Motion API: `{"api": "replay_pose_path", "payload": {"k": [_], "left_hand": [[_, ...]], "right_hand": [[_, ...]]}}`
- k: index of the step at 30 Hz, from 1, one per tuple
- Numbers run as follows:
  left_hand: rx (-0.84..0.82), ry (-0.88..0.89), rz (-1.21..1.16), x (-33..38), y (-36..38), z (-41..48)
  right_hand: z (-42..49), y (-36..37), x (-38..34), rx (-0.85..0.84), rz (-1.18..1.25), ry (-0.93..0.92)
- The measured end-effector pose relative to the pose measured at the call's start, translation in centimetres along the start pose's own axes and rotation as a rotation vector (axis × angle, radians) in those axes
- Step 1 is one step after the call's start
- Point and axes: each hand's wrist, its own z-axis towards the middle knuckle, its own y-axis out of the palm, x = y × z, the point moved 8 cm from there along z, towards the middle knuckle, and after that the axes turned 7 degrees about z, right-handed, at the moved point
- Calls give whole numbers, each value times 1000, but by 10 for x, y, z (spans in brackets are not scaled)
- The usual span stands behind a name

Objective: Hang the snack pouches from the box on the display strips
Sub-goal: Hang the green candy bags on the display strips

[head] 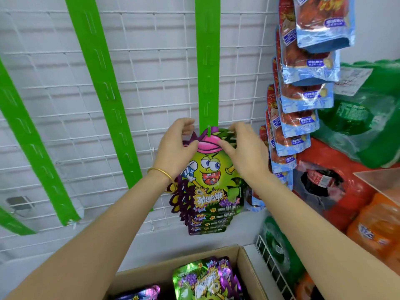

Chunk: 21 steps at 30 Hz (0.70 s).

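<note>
A green and purple snack pouch with a cartoon face hangs at the lower part of a green display strip, a strip tab poking through its top. My left hand pinches the pouch's upper left edge, and my right hand pinches its upper right edge. Several more of the same pouches hang stacked below it. The open cardboard box at the bottom holds more pouches.
Two bare green strips hang on the white wire grid to the left. At right hang several blue and red pouches. Green, red and orange bottle packs stand at right.
</note>
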Motion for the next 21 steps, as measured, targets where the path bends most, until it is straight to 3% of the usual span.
{"api": "replay_pose_path", "payload": {"k": [3,5,8,11,17,21], "left_hand": [[125,62,61,-11,-17,-31],[157,93,89,-21,-24,-63],[161,134,183,-42,-26,-113],[133,27,174,-78,-21,-149],[-43,-173,75,-128,4,-210],[-128,-258,65,-147,19,-232]], "right_hand": [[-35,-25,-11,207,-14,-180],[-75,-18,-5,187,37,-239],[-140,50,30,-321,157,-84],[-193,116,65,-788,129,67],[-283,175,96,-1289,-77,31],[-314,189,103,-1305,-250,-97]]}}
